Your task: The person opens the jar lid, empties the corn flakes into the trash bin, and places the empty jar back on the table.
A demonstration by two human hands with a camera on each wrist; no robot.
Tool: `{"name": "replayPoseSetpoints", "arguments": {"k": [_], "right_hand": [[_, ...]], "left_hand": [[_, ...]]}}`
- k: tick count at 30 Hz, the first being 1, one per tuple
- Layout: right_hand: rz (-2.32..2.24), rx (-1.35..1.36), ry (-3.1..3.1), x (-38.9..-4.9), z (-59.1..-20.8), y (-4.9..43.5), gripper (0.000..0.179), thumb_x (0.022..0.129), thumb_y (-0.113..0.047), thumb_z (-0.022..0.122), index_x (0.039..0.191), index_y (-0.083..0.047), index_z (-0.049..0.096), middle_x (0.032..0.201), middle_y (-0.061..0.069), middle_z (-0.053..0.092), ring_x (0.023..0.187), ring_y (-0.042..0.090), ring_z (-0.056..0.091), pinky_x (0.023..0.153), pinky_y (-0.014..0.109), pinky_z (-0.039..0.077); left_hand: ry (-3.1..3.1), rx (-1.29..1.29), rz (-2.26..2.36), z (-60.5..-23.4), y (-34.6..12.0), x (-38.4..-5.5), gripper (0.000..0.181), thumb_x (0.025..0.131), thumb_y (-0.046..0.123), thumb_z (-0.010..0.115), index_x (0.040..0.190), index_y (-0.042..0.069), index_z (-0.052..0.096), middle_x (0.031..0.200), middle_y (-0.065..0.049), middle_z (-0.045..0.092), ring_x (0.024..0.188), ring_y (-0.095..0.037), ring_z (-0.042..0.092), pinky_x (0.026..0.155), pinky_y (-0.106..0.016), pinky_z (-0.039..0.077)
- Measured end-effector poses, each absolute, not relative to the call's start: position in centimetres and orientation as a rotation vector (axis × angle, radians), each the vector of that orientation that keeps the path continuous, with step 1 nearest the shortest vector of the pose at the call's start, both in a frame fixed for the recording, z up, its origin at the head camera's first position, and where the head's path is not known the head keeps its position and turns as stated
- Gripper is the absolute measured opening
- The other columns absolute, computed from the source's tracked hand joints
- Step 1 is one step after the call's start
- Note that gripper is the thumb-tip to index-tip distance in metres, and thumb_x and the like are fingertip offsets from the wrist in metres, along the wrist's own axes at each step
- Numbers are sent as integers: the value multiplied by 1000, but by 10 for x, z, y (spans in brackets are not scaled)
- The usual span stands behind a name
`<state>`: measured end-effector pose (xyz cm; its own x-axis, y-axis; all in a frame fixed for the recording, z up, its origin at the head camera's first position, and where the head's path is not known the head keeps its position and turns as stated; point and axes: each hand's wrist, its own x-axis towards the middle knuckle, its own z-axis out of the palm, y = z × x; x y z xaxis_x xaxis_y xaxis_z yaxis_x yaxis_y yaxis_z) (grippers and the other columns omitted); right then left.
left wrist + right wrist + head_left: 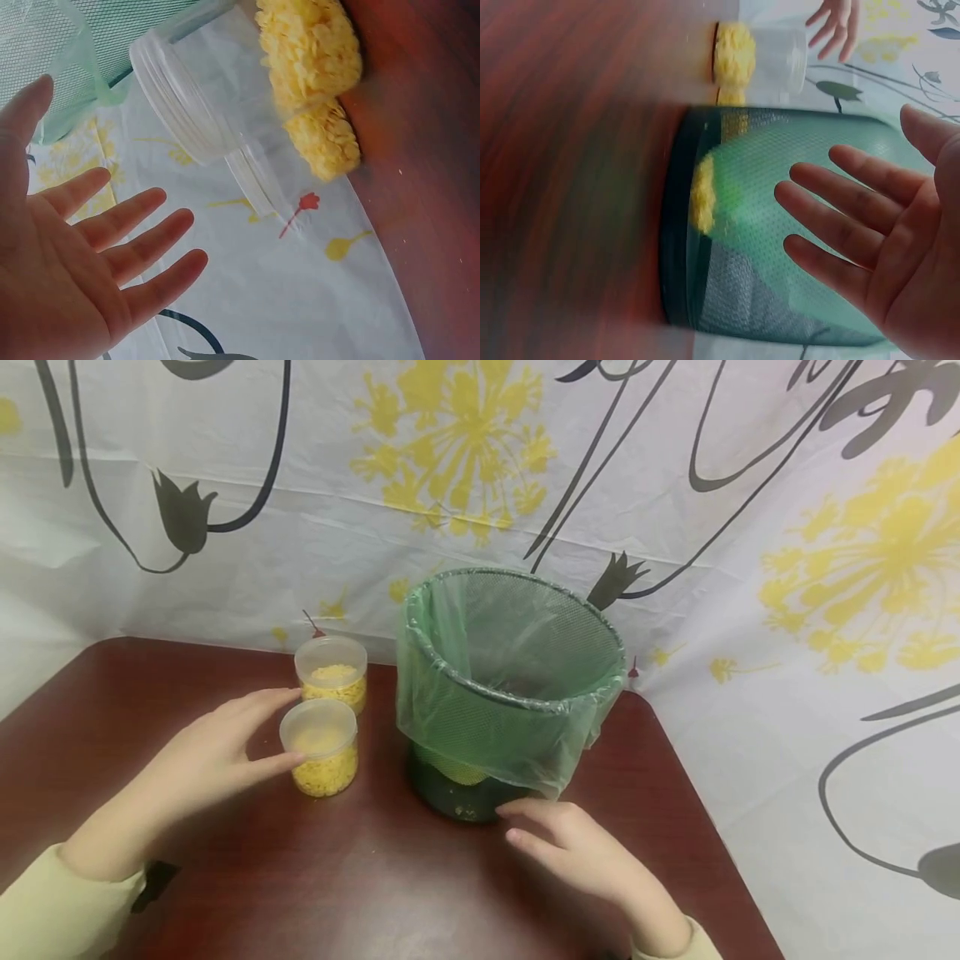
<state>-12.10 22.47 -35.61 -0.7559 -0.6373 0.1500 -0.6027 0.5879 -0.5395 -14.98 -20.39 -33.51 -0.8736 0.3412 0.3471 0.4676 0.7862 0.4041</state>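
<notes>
Clear plastic, two tubs: near tub (pixel 326 772) and far tub (pixel 335 692), both upright, part-filled with yellow flakes, one behind the other on the left half of the table; whether their walls touch I cannot tell.

Green film, one piece: liner (pixel 495 739), folded over the rim of a round mesh bin (pixel 450 800), which stands upright just right of the tubs. Dark solid base; a patch of yellow shows through the mesh above it.

Hands, one pair, pale yellow-green sleeves (pixel 71 906). Left hand (pixel 206 756): beside the tubs, fingers spread and nearly straight, thumb apart; thumb tip overlaps the near tub from where I stand, contact uncertain. Right hand (pixel 588 853): at the bin's near right side, low by the base, fingers extended with slight gaps, thumb held away; whether a fingertip touches the bin I cannot tell.

Dark red wood-look table (pixel 360 885), rounded corners, glossy. White sheeting (pixel 300 560) behind, printed with yellow blooms and dark stems.
</notes>
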Motion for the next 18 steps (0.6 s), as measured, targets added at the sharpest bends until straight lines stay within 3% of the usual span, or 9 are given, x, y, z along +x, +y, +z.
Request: {"name": "replayPoseSetpoints", "arguments": {"k": [12,18], "right_hand": [[-1049,-1183,2667,-121,-359,187,32,98,-29,57,124,-11,62,119,-3,64,109,9,59,93,30,46],[-1159,-1147,2662,-122,-361,171,32,97,-26,59,126,-12,61,117,-7,63,107,14,61,91,32,47]], "left_hand": [[-2709,-637,-847,-342,-190,-158,77,79,46,76,139,7,48,137,-14,48,127,-34,40,98,-57,34],[-2708,-636,-882,-348,-188,-162,78,80,46,76,140,6,47,138,-16,47,127,-36,39,97,-58,35]]}}
